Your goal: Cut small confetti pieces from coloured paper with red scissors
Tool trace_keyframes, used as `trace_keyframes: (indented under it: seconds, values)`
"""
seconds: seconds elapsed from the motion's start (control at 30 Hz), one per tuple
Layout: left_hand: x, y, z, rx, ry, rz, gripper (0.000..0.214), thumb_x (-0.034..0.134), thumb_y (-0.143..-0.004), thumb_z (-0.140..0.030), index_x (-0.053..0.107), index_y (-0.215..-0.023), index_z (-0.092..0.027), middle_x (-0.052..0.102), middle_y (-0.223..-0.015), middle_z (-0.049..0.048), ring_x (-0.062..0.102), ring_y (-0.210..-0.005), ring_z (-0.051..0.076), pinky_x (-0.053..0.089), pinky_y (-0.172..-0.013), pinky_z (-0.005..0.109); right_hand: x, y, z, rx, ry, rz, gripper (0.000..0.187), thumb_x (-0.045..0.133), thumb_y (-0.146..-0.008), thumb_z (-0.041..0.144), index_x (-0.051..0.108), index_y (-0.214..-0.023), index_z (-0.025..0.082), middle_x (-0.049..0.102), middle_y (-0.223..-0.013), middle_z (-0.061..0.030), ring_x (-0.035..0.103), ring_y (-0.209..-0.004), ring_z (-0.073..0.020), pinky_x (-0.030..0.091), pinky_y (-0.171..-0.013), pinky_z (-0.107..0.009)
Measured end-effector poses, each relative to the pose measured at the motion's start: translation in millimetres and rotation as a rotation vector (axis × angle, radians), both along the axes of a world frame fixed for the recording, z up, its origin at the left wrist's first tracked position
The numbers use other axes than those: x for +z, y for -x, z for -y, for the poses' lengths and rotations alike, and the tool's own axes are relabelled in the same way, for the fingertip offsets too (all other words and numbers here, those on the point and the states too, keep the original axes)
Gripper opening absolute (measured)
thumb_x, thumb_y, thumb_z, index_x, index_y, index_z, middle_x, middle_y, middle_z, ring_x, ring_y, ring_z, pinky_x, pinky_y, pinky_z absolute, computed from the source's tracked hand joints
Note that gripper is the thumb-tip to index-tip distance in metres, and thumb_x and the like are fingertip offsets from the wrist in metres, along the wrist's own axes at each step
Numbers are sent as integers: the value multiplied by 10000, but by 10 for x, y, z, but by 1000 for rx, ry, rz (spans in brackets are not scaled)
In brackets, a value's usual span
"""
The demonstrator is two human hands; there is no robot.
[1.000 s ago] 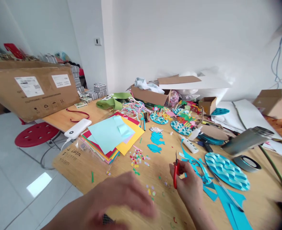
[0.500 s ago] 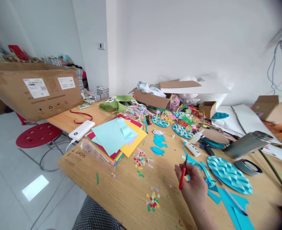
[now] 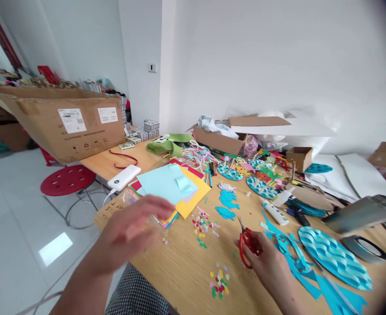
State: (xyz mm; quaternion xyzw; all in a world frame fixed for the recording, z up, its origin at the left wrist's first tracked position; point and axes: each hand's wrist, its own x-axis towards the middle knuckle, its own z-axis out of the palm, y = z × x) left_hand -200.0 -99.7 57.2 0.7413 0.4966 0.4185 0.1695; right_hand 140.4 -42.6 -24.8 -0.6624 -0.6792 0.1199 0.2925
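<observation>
the person's right hand [image 3: 265, 260] is resting low on the wooden surface [image 3: 186, 275], wrist coming in from the bottom edge, fingers curled through the red handles of the small scissors [image 3: 246, 245]. the blades are pointing up and away, looking pretty much closed together, and the scissors are sitting just left of the tangle of blue paper strips [image 3: 286, 245].

the left hand [image 3: 134, 227] is hovering out over the near-left corner of the surface, forearm stretching in from the lower left, palm facing down, fingers loosely spread and holding nothing. it's blurry, and its fingertips are hanging right by the edge of the stack of coloured paper [image 3: 173, 188].

little heaps of confetti bits [image 3: 219, 284] are lying between the two hands, and a wavy blue disc [image 3: 334, 257] is lying to the right of the scissors hand.
</observation>
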Motion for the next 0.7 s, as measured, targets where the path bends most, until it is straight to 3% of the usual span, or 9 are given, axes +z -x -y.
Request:
trace_keyframes:
  seconds: [0.07, 0.17, 0.27, 0.37, 0.5, 0.7]
  values:
    - [-96, 35, -411, 157, 48, 110, 276, 440, -813, -320, 583, -1002, -179, 616, -1014, 83, 572, -907, 194, 476, -788, 343, -15, -8, -12, 72, 117, 68, 303, 525, -713, 479, 572, -818, 199, 642, -658, -31, 601, -570, -183, 452, -503, -254]
    - [-343, 116, -852, 370, 59, -77, 268, 474, -783, -276, 582, -986, -141, 628, -988, 98, 572, -903, 210, 467, -807, 362, -15, 18, -32, 75, 124, 223, 269, 445, -768, 420, 592, -819, 201, 656, -668, -41, 621, -581, -197, 429, -497, -256]
    - [-551, 160, -1040, 322, 65, -272, 290, 483, -772, -214, 579, -1033, -132, 616, -1038, 106, 536, -1002, 221, 412, -907, 368, -4, 56, -92, 157, 140, 354, 275, 390, -815, 373, 607, -850, 207, 667, -771, -62, 642, -657, -214, 433, -564, -272]
    - [-656, 165, -1115, 237, 77, -385, 348, 509, -756, -193, 561, -1097, -142, 590, -1108, 99, 487, -1085, 220, 361, -965, 351, 10, 102, -191, 231, 205, 459, 294, 368, -841, 348, 621, -875, 201, 664, -837, -87, 649, -740, -234, 436, -622, -284]
    - [-666, 197, -1246, 166, 97, -514, 421, 533, -749, -229, 525, -1166, -176, 539, -1205, 78, 374, -1203, 239, 266, -1030, 369, 74, 203, -284, 219, 245, 561, 306, 371, -850, 312, 638, -769, 187, 660, -788, -105, 649, -733, -231, 428, -612, -275]
    - [-592, 225, -1411, 135, 178, -631, 490, 527, -758, -296, 464, -1233, -194, 446, -1297, 112, 291, -1257, 287, 253, -1009, 430, 204, 293, -317, 262, 248, 656, 232, 493, -790, 309, 664, -681, 195, 667, -761, -102, 628, -788, -245, 430, -672, -290]
